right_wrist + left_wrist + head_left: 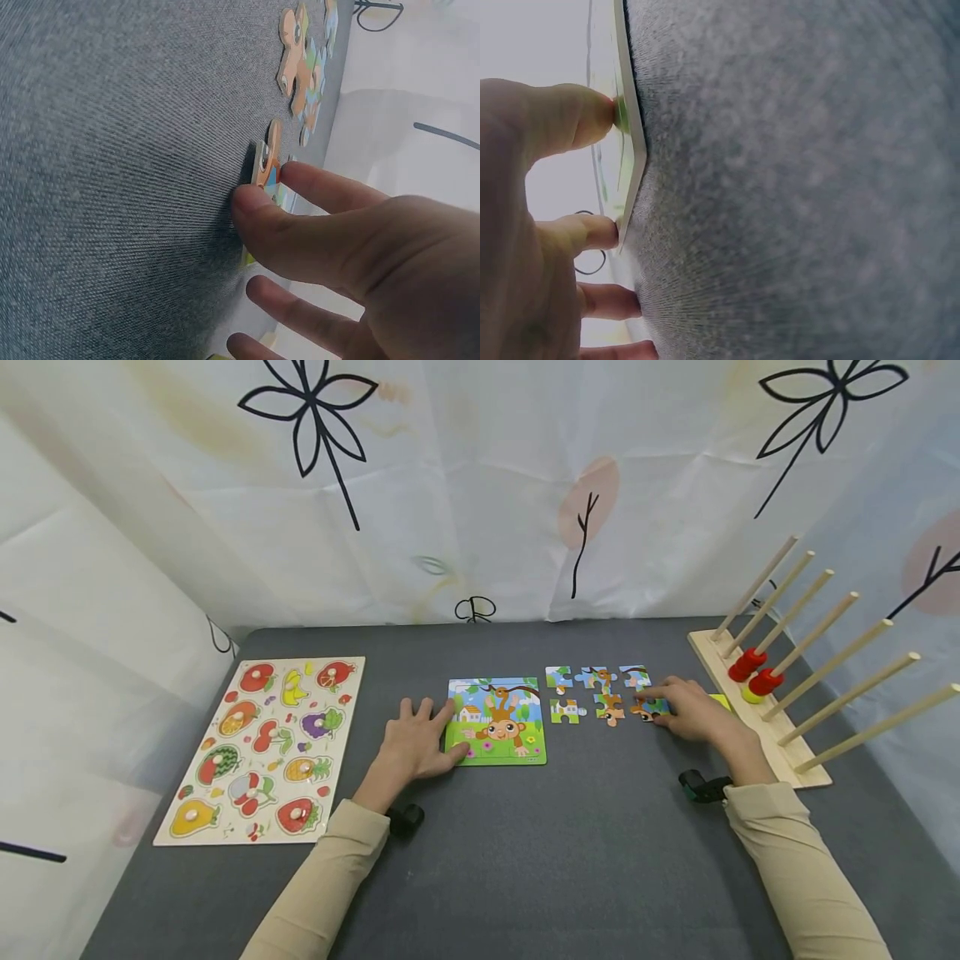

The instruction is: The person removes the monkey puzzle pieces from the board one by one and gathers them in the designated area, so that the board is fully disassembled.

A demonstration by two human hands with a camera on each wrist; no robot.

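Note:
A square monkey picture puzzle board (pixel 498 737) lies flat on the dark grey table. My left hand (pixel 412 743) rests at its left side with fingers spread; in the left wrist view the thumb (pixel 592 116) touches the board's face near its edge. To the right of the board, several loose jigsaw pieces (pixel 564 712) lie in two rows. My right hand (pixel 697 718) pinches the lower-right puzzle piece (pixel 648 709) between thumb and index finger. Up close in the right wrist view, that puzzle piece (pixel 264 169) shows part of an eye and is partly hidden by the thumb.
A fruit peg board (pixel 258 752) lies at the left. On the right stands a wooden rack (pixel 787 752) with several upright rods, red beads (pixel 747 665) and a yellow bead on two of them. Something yellow (pixel 721 701) shows behind my right hand. A patterned cloth (pixel 465 493) hangs behind.

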